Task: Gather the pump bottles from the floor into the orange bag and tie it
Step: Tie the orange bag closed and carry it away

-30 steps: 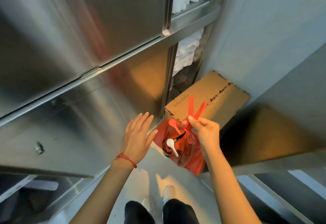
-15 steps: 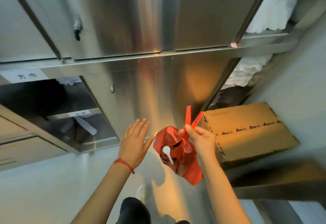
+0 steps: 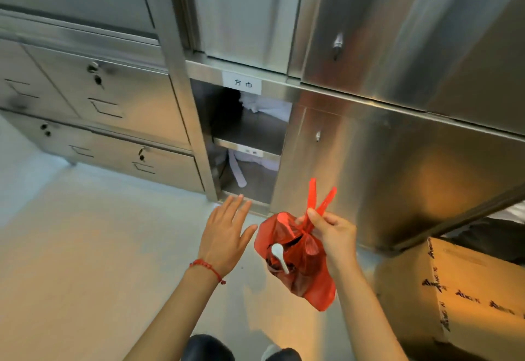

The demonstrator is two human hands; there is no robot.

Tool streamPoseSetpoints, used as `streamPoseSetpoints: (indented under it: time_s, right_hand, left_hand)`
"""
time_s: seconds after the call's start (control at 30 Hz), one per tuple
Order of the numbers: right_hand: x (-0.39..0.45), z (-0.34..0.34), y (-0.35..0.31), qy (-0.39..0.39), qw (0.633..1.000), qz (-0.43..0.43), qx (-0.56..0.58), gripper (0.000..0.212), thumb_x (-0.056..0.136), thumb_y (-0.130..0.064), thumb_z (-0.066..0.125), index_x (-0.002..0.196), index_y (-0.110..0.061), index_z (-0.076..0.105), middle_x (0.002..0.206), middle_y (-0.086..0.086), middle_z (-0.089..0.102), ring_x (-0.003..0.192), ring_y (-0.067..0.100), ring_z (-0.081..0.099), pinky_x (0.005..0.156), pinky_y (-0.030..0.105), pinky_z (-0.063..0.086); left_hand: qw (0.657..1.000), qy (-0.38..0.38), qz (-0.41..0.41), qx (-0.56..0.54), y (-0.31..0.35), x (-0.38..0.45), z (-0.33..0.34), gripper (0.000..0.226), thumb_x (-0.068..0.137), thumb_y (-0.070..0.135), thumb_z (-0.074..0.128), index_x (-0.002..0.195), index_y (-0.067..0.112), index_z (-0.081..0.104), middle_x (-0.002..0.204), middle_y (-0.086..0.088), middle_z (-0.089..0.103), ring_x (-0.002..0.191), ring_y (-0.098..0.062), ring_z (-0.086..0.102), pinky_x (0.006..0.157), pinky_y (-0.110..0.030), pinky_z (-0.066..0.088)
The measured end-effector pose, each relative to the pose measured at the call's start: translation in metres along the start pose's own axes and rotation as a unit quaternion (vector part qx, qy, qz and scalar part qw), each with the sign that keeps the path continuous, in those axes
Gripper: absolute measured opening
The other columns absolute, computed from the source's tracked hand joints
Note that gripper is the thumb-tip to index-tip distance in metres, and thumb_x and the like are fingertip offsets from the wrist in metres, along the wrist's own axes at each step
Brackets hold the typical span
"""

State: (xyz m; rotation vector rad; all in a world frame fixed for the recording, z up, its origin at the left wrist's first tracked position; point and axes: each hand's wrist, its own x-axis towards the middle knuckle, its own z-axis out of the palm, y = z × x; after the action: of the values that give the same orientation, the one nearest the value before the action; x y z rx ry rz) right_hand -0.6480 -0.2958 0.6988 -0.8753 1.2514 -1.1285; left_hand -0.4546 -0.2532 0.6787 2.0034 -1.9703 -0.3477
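Your right hand (image 3: 333, 234) pinches the orange bag (image 3: 298, 258) at its tied neck, handles sticking up above your fingers, bag hanging below with a white pump head (image 3: 279, 252) showing through. Your left hand (image 3: 225, 232), just beside the bag, is spread flat, holding nothing, above the floor (image 3: 85, 247).

Bag (image 3: 301, 261) right of left hand (image 3: 224, 235) (apart)
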Motion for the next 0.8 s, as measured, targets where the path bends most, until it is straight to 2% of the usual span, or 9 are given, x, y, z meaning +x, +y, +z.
streamPoseSetpoints:
  time_s: [0.07,0.13,0.2,0.3,0.43,0.53,0.7,0.8]
  right_hand:
    - [0.000,0.034,0.006,-0.030,0.999,0.011,-0.020,0.025,0.081,-0.011,0.065,0.058,-0.012,0.073,0.058,0.003,0.072,0.056,0.013,0.067,0.057,0.017,0.052]
    - [0.001,0.071,0.013,-0.052,0.998,0.021,-0.037,0.023,0.080,-0.012,0.065,0.059,-0.011,0.073,0.059,0.004,0.072,0.058,0.014,0.067,0.058,0.019,0.053]
    - [0.000,0.110,0.020,-0.071,0.996,0.034,-0.045,0.021,0.080,-0.012,0.066,0.060,-0.010,0.073,0.060,0.005,0.072,0.059,0.016,0.067,0.060,0.022,0.053]
    - [0.000,0.171,0.029,-0.106,0.991,0.034,-0.079,0.019,0.081,-0.014,0.066,0.065,-0.011,0.074,0.064,0.006,0.073,0.065,0.018,0.069,0.068,0.027,0.054]
    - [-0.002,0.249,0.038,-0.145,0.984,0.019,-0.104,0.018,0.081,-0.016,0.065,0.066,-0.014,0.075,0.066,0.003,0.074,0.066,0.014,0.070,0.060,0.016,0.052]
    - [-0.005,0.304,0.049,-0.177,0.978,0.021,-0.111,0.021,0.081,-0.015,0.066,0.062,-0.015,0.075,0.065,0.003,0.074,0.068,0.016,0.070,0.065,0.019,0.055]
    - [-0.003,0.392,0.063,-0.224,0.968,0.037,-0.102,0.022,0.081,-0.016,0.066,0.060,-0.016,0.074,0.066,0.004,0.074,0.070,0.017,0.071,0.063,0.017,0.056]
    - [0.002,0.444,0.070,-0.258,0.960,0.059,-0.093,0.024,0.081,-0.013,0.065,0.059,-0.013,0.074,0.063,0.005,0.073,0.066,0.018,0.070,0.071,0.026,0.059]
  left_hand:
    - [1.000,0.007,-0.019,0.002,-0.028,-0.009,-0.014,0.089,0.081,0.066,-0.007,0.134,0.012,0.038,0.142,-0.013,0.042,0.134,-0.032,0.032,0.110,-0.044,0.023]
    - [0.999,0.007,-0.048,0.000,-0.060,-0.018,-0.027,0.096,0.075,0.069,-0.015,0.137,0.014,0.034,0.146,-0.012,0.035,0.137,-0.029,0.026,0.112,-0.040,0.017]
    - [0.996,0.021,-0.083,-0.009,-0.093,-0.026,-0.041,0.101,0.070,0.072,-0.019,0.138,0.015,0.030,0.149,-0.010,0.031,0.139,-0.027,0.021,0.113,-0.037,0.012]
    - [0.991,0.036,-0.127,-0.012,-0.146,-0.036,-0.064,0.102,0.070,0.073,-0.020,0.139,0.015,0.030,0.149,-0.009,0.030,0.139,-0.027,0.020,0.113,-0.038,0.013]
    - [0.986,0.041,-0.162,-0.009,-0.212,-0.047,-0.100,0.089,0.082,0.064,-0.006,0.131,0.008,0.043,0.139,-0.016,0.045,0.131,-0.035,0.036,0.107,-0.049,0.029]
    - [0.981,0.032,-0.191,0.003,-0.256,-0.058,-0.120,0.075,0.091,0.054,0.006,0.123,0.004,0.052,0.128,-0.019,0.056,0.120,-0.040,0.049,0.095,-0.055,0.042]
    - [0.966,0.058,-0.252,0.006,-0.322,-0.071,-0.140,0.072,0.092,0.052,0.009,0.122,0.004,0.053,0.127,-0.019,0.057,0.119,-0.039,0.050,0.094,-0.055,0.043]
    - [0.952,0.072,-0.297,0.001,-0.357,-0.075,-0.150,0.074,0.090,0.054,0.006,0.126,0.006,0.050,0.131,-0.018,0.053,0.124,-0.038,0.045,0.100,-0.053,0.039]
